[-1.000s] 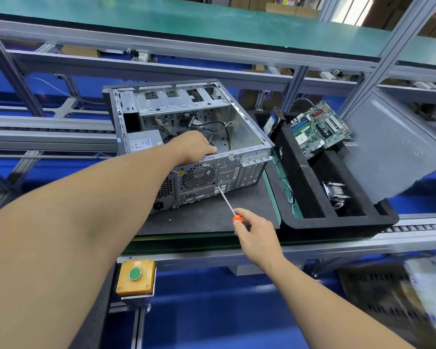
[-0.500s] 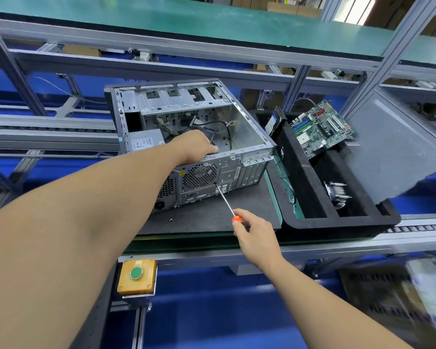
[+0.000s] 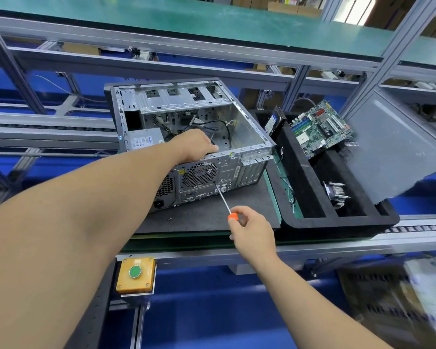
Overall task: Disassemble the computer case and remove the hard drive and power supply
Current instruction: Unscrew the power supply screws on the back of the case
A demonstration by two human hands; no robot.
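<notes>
The open grey computer case lies on its side on a dark mat, its rear panel facing me. The power supply with a white label sits inside at the near left. My left hand grips the upper edge of the rear panel, fingers curled over it. My right hand holds an orange-handled screwdriver, whose tip touches the rear panel just below the round fan grille. A hard drive stands on edge in the black tray.
A black foam tray to the right holds a green motherboard and a heatsink. The grey side panel leans on its far right. A loose screw lies on the mat. A yellow button box sits below.
Both hands and the screwdriver stay where they were; only the camera view shifts very slightly.
</notes>
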